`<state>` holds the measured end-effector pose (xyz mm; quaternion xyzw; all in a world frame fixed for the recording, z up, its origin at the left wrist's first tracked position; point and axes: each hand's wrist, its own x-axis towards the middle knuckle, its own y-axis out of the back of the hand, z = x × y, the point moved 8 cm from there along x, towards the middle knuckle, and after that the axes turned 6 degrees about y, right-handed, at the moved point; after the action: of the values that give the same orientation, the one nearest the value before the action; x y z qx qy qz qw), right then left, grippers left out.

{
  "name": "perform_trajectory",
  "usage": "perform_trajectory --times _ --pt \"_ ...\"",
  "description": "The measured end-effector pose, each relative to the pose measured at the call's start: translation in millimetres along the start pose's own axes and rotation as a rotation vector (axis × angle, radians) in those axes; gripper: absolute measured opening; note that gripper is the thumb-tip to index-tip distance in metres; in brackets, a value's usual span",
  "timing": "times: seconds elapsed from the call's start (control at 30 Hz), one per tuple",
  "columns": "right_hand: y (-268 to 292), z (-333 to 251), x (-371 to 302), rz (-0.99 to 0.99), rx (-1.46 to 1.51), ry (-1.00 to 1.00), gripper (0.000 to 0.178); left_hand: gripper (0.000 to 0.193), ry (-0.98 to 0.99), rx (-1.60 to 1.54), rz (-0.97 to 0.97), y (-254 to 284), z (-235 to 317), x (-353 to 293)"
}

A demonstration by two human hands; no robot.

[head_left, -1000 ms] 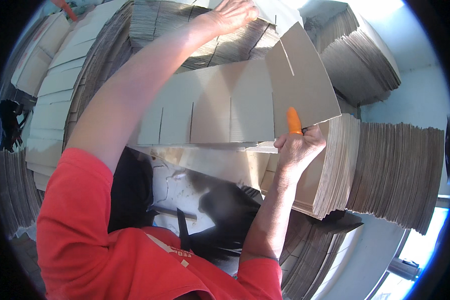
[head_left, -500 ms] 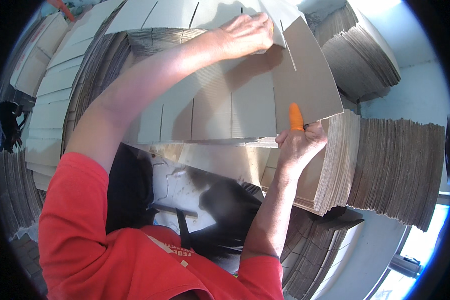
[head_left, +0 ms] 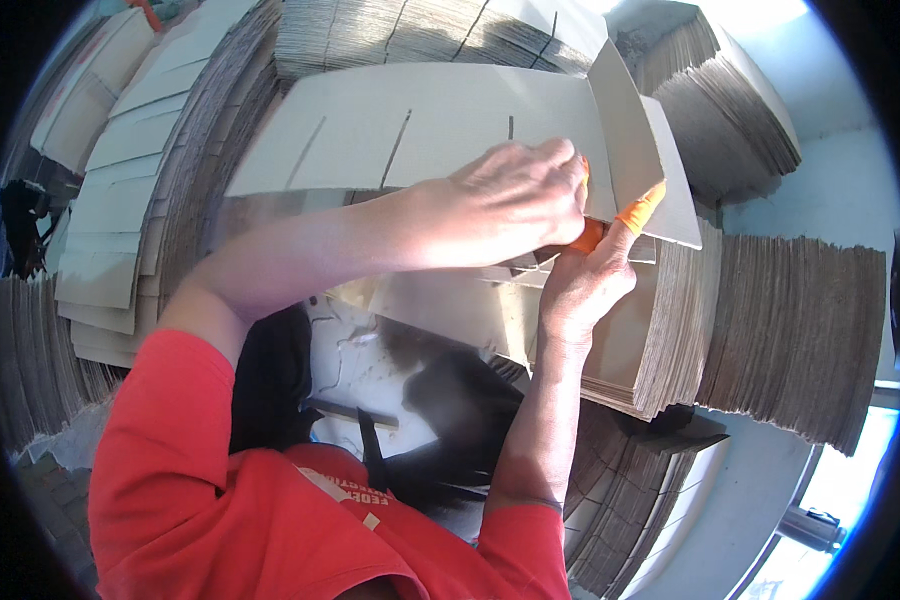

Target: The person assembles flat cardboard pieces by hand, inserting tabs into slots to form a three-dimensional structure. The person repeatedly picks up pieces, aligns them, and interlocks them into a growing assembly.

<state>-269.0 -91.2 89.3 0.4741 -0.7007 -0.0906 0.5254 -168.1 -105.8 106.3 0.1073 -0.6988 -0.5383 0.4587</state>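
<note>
A pale slotted cardboard sheet (head_left: 450, 120) is tilted in front of me, with a narrow flap (head_left: 625, 120) standing up along a crease near its right end. My left hand (head_left: 525, 195) reaches across the sheet; its fingers are curled closed over the near edge beside the crease. Just right of it, my right hand (head_left: 590, 285) pinches the sheet's lower right edge, its thumb against the flap. Orange finger covers (head_left: 640, 208) show on both hands. The fingertips under the sheet are hidden.
Behind the sheet lies a stack of slotted cardboard (head_left: 430, 35). More cardboard stacks stand at the left (head_left: 135, 180), beside my right hand (head_left: 670, 330), and farther right (head_left: 795, 335). A metal-coloured cylinder (head_left: 810, 530) is at the lower right.
My left hand has come down and nearer, bringing the sheet's far panel toward me. The right-end flap now stands more upright. My right hand has shifted slightly, staying at the right edge.
</note>
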Motion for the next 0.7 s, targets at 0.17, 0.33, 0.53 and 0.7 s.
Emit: perform_trajectory --times 0.17,0.33,0.53,0.7 --pt "14.8 -29.6 20.6 -0.177 -0.321 0.150 0.078 0.034 0.171 -0.156 -0.096 19.8 -37.3 -19.6" --pt "-12.9 -59.0 72.7 -0.474 -0.371 0.207 0.028 0.051 0.405 -0.256 -0.234 45.2 -89.9 -41.7" --pt "-95.9 3.8 85.1 -0.912 0.210 -0.247 0.051 0.035 0.438 -0.178 -0.330 54.6 -114.9 -61.0" --pt "-45.0 7.2 67.6 -0.383 -0.200 0.341 0.046 0.044 0.507 -0.270 -0.385 24.0 -121.1 -102.7"
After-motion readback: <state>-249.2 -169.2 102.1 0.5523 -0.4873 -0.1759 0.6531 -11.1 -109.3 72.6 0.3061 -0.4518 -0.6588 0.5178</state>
